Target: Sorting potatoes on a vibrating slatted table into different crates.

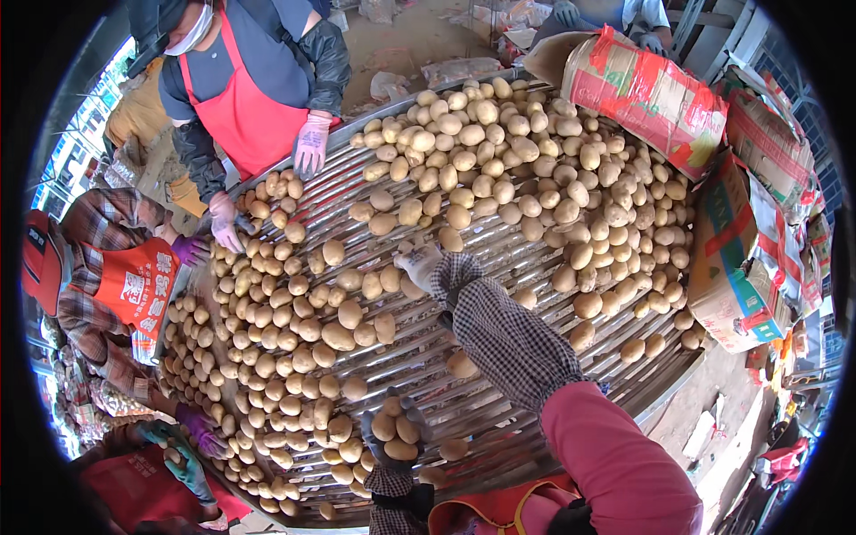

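Note:
Potatoes (468, 167) cover much of a slatted metal sorting table (428, 348). My right hand (418, 264), in a pale work glove with a checked sleeve cover, reaches across the middle of the table. It lies next to a few potatoes (390, 278); whether its fingers hold one is hidden. My left hand (396, 428), in a dark glove, is near the table's front edge, with several potatoes (399, 435) held in it. A dense spread of potatoes (287, 334) lies to its left, and single ones lie on the slats to its right.
Co-workers in red aprons stand along the left side, their gloved hands (309, 144) at the table's edge; one purple glove (200, 428) is near the lower left potatoes. Taped cardboard boxes (642, 100) border the right side. Another person's gloved hands (649, 43) are beyond the boxes.

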`<state>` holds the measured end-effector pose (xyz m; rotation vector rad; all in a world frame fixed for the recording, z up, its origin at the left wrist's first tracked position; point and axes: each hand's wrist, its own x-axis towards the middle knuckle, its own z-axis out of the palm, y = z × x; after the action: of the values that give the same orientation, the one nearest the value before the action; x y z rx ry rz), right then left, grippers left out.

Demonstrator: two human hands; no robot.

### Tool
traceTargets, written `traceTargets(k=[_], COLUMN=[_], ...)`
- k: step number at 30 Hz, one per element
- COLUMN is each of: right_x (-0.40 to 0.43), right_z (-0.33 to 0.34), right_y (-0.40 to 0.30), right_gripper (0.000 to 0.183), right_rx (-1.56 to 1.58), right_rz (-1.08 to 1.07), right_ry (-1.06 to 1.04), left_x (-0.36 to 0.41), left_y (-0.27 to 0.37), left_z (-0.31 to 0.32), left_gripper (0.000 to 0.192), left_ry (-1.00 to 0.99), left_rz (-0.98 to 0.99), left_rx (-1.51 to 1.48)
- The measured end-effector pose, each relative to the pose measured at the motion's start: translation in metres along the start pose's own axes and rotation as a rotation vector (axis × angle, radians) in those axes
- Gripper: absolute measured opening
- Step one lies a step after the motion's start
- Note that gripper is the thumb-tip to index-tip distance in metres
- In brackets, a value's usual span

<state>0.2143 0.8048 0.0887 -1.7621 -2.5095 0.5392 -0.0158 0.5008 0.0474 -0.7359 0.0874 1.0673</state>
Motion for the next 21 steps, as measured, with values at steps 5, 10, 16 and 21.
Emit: traceTargets(k=[5, 10, 16, 21], right_x=[-0.110, -0.233, -0.281, -0.226], right_z=[0.022, 0.052, 0.014, -0.005], right_y=[-0.044, -0.090, -0.045, 0.057], right_gripper=[0.048, 0.046, 0.046, 0.061], right_rx=[0.652, 0.846, 0.915, 0.124], right_rz=[-0.178, -0.202, -0.089, 0.397], right_ry=[0.365, 0.164, 0.286, 0.644], left_x=[0.015, 0.019, -0.013, -0.031], left_y=[0.007, 0.005, 0.017, -0.013], left_z=[-0.011, -0.031, -0.067, -0.044], left_gripper=[0.032, 0.034, 0.040, 0.037], left_ry=[-0.152, -0.391, -0.065, -0.183], left_rz=[0.026, -0.235, -0.041, -0.316], left_rx=[0.166, 0.357, 0.896, 0.228])
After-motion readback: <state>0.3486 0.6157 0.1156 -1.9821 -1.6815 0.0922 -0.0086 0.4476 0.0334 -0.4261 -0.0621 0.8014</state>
